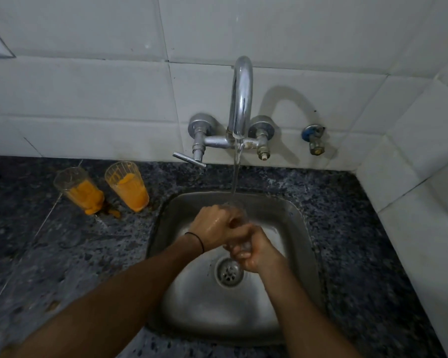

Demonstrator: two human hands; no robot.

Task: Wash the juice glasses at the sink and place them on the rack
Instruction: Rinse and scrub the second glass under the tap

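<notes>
- Your left hand [214,227] has its fingers curled round the upper part of a clear glass [243,215], and a thin black band [196,240] sits at the wrist.
- Your right hand [256,253] wraps the lower part of the same glass, fingers closed tight around it.
- You hold the glass over the sink [285,218], above the drain [229,273], with its mouth tilted up under the water stream [236,174] from the tap [241,99].
- Two more glasses stand near the back edge of the counter [360,228], left of the sink. These are the far-left glass [79,189] and the nearer glass [128,187], both coated with orange juice.
- Spilled juice [95,209] pools at the far-left glass's base.
</notes>
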